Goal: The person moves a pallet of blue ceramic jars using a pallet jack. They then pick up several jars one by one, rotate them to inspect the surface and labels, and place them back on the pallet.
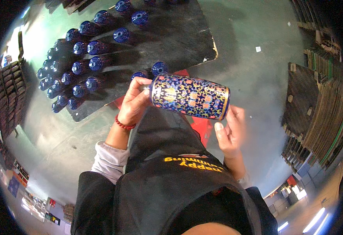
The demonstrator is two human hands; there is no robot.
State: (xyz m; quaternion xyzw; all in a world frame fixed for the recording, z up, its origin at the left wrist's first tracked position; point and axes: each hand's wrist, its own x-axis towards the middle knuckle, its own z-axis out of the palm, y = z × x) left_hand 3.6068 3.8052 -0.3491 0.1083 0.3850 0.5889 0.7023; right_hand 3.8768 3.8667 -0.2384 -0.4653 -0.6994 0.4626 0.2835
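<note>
A dark blue vase point(191, 97) with a dense yellow, orange and white floral pattern lies sideways in the air in front of me, a gold band round its right end. My left hand point(134, 103), with a red bead bracelet at the wrist, is closed round the narrow neck at its left end. At the gold-banded end is my right hand point(232, 131), slightly blurred, with fingers curled against the rim and thumb a little below it. Just behind the held vase, another blue vase point(159, 68) stands on the dark table.
Several dark blue vases point(95, 63) stand in rows on the black tabletop point(179, 35), mostly at the left. A red object point(203, 127) is partly hidden under the held vase. Stacked brown boards point(316, 113) are at the right, a dark rack point(10, 94) at the left.
</note>
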